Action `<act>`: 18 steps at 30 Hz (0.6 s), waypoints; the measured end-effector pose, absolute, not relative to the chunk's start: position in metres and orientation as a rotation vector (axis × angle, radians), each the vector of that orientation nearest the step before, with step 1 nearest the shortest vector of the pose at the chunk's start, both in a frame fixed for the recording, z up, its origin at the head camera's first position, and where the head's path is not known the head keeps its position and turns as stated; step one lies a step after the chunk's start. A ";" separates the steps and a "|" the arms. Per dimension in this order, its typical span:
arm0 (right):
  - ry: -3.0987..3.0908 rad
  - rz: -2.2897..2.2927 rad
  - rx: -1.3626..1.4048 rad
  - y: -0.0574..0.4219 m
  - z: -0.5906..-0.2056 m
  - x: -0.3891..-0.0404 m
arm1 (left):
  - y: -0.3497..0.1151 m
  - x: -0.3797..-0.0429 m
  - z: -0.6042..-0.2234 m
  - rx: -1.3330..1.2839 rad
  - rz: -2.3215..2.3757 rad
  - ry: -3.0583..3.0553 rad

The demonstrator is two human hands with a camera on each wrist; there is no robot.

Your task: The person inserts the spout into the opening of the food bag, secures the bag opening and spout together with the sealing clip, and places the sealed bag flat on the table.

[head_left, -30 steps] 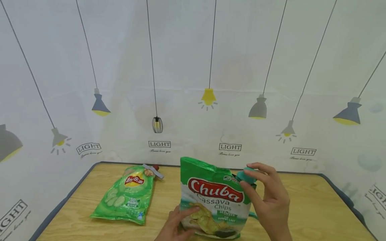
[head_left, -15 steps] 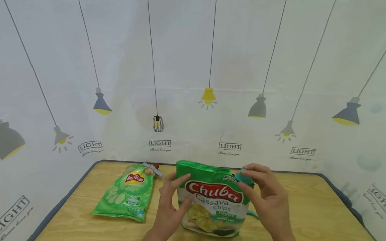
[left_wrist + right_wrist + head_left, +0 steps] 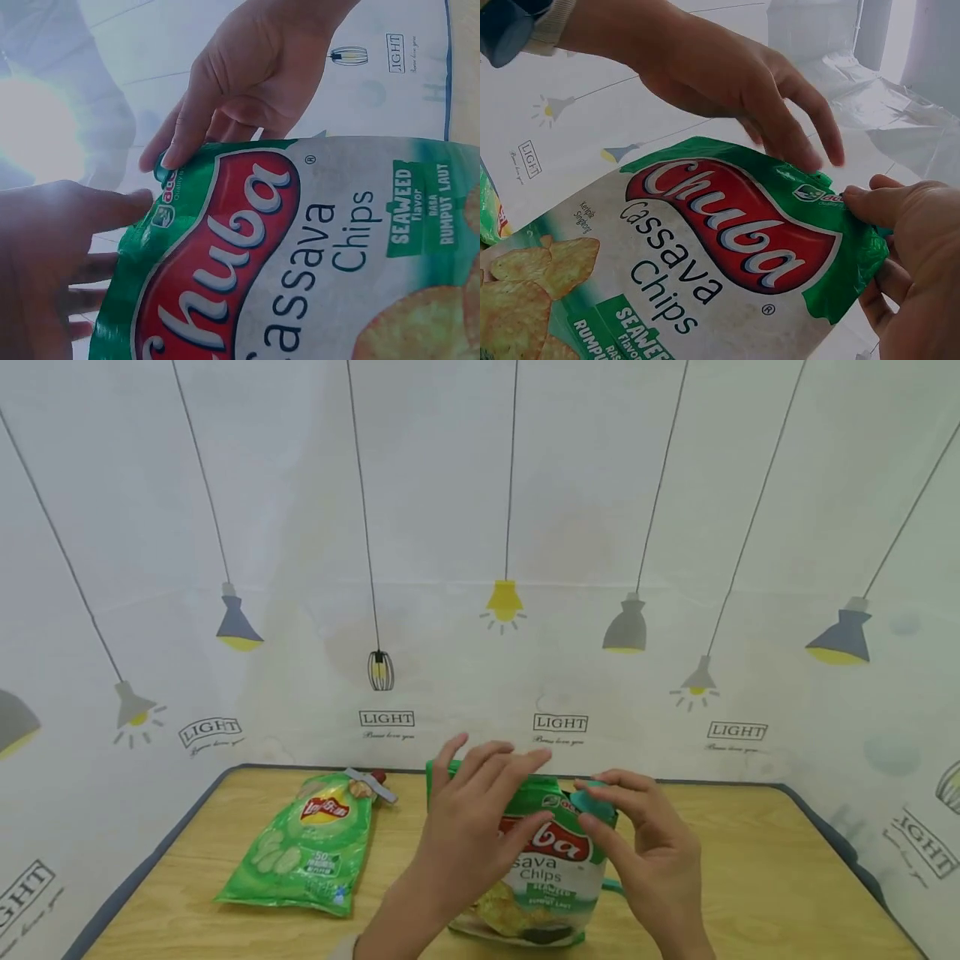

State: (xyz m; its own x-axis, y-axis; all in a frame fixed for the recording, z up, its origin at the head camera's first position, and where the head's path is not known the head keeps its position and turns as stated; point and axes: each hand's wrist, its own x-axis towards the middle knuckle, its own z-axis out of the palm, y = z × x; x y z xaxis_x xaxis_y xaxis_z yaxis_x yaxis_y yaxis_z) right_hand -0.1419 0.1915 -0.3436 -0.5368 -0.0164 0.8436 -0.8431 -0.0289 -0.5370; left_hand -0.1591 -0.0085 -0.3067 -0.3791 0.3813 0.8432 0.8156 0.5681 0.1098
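Observation:
A green and white bag of Chuba cassava chips (image 3: 551,881) stands upright in front of me. My right hand (image 3: 652,852) pinches a teal clip (image 3: 591,802) between thumb and fingers at the bag's top right corner. In the left wrist view, only a small bit of the clip (image 3: 160,169) shows at that corner. My left hand (image 3: 472,827) spreads over the upper left of the bag and hides part of its logo. Its fingers are extended along the top edge, and the right wrist view has the fingertips right at that edge.
A green Lay's bag (image 3: 303,847) lies on the wooden table (image 3: 765,860) at the left. A grey clip (image 3: 375,783) lies across its top end. Behind the Chuba bag, a teal strip (image 3: 612,886) pokes out at the right. A lamp-printed backdrop (image 3: 450,527) surrounds the table.
My left hand has risen from the bag's lower left side to its top edge and moved right. The right hand keeps pinching the teal clip at the corner.

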 end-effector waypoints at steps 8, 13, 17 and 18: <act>-1.628 1.643 0.905 0.193 -0.346 -0.143 | 0.002 -0.166 -0.303 -1.022 -0.746 -2.005; -1.617 1.658 0.906 0.193 -0.345 -0.142 | 0.007 -0.166 -0.302 -1.033 -0.757 -1.978; -1.626 1.661 0.885 0.194 -0.345 -0.140 | 0.009 -0.166 -0.302 -1.020 -0.790 -1.971; -1.636 1.660 0.879 0.194 -0.344 -0.140 | 0.010 -0.166 -0.303 -1.019 -0.799 -1.963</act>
